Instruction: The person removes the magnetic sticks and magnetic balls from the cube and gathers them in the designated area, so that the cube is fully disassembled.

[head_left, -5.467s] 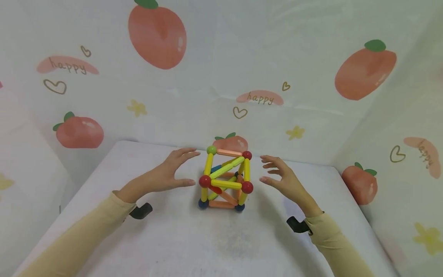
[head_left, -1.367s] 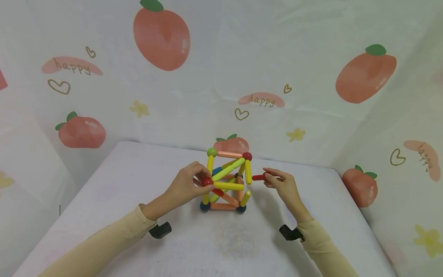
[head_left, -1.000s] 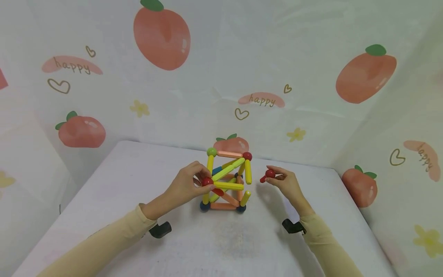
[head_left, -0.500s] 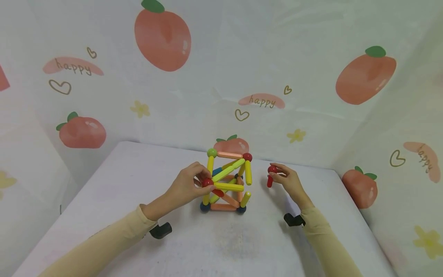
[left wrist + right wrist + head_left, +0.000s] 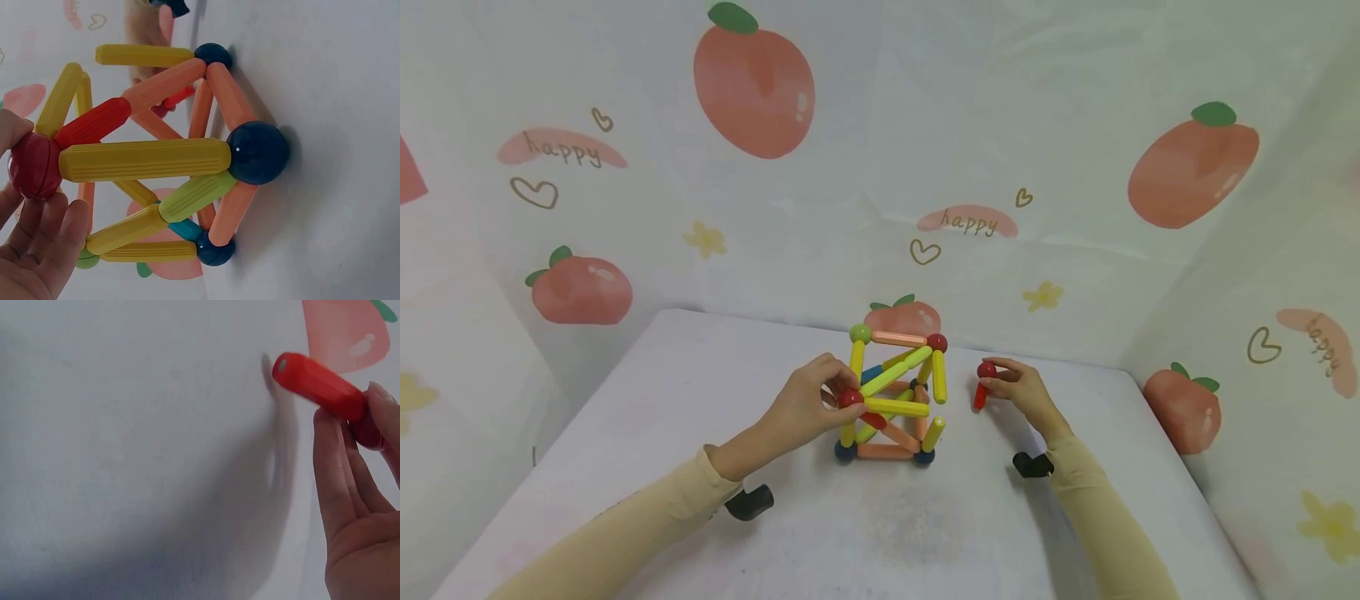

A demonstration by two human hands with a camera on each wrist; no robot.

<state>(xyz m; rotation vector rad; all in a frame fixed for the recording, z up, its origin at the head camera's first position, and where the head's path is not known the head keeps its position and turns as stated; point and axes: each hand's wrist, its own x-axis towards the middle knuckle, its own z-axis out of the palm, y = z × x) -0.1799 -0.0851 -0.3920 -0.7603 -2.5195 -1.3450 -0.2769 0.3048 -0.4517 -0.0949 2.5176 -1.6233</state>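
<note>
A cube-shaped frame of magnetic sticks and balls (image 5: 897,407) stands on the table. My left hand (image 5: 801,408) pinches the red ball (image 5: 35,165) at its upper front-left corner. To the right of the frame and apart from it, my right hand (image 5: 1028,393) pinches another red ball (image 5: 987,370). A short red stick (image 5: 322,387) hangs from that ball, its free end showing a metal tip. At the frame's upper front-right corner there is no ball. A yellow top stick (image 5: 898,407), an upright lower stick (image 5: 933,434) and a rear stick (image 5: 940,377) end free there.
The white table (image 5: 880,533) runs up to a fruit-printed cloth backdrop (image 5: 865,167) close behind the frame. Dark blue balls (image 5: 259,152) form the frame's bottom corners. Black camera mounts (image 5: 751,502) sit beneath both wrists.
Both hands were open beside the whole frame. The left now pinches a corner ball; the right has pulled the front-right ball away with a red stick, which has swung from sideways to downward.
</note>
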